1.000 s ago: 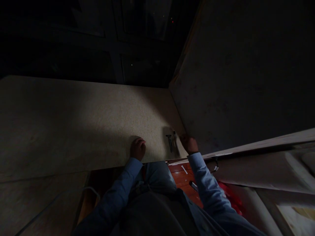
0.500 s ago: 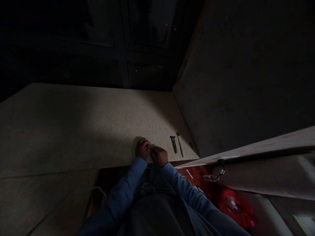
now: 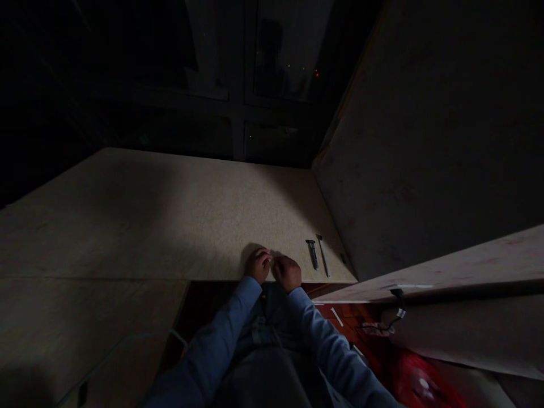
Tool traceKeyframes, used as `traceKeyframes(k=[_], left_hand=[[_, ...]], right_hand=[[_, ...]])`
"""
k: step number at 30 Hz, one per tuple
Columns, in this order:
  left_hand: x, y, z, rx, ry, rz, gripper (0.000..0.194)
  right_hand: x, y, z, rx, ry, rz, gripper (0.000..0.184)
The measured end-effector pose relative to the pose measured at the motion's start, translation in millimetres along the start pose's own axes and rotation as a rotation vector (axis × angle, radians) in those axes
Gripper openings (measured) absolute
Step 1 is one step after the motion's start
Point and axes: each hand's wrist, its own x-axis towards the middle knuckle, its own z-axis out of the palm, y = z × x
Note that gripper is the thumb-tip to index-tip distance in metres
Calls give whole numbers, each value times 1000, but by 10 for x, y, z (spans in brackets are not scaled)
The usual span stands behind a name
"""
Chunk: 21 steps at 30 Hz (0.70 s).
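Observation:
My left hand [image 3: 258, 264] rests at the front edge of the pale tabletop [image 3: 212, 209], its fingers curled inward. Close beside it, my right hand [image 3: 288, 273] is closed too, knuckles up. The fingertips of both hands face each other with a narrow gap between. Anything they pinch is too small and dark to make out. To the right of my right hand lies a dark razor [image 3: 313, 255], its head pointing away from me. A thin, light-handled toothbrush [image 3: 324, 258] lies alongside it, roughly parallel.
A small dark object [image 3: 343, 258] lies near the wall [image 3: 425, 170] on the right. Dark window panes [image 3: 276, 130] stand behind the table. A pale cable [image 3: 127, 338] runs across the lower left surface. On the floor at lower right is a red plastic bag [image 3: 425, 385].
The whole view has shifted, so the table and its things appear farther right and slightly lower. My hands stay close together at the table edge; the razor and toothbrush lie as before.

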Motion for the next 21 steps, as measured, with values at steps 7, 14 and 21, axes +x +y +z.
traceKeyframes(k=[7, 14, 21], left_hand=[[-35, 7, -29, 5, 6, 9, 25], [-44, 28, -51, 11, 26, 28, 27], [-49, 6, -22, 42, 29, 33, 24]], right_hand=[[-17, 35, 48, -40, 56, -27, 25], [-97, 90, 102, -104, 122, -22, 28], [-131, 148, 184, -140, 166, -45, 27]])
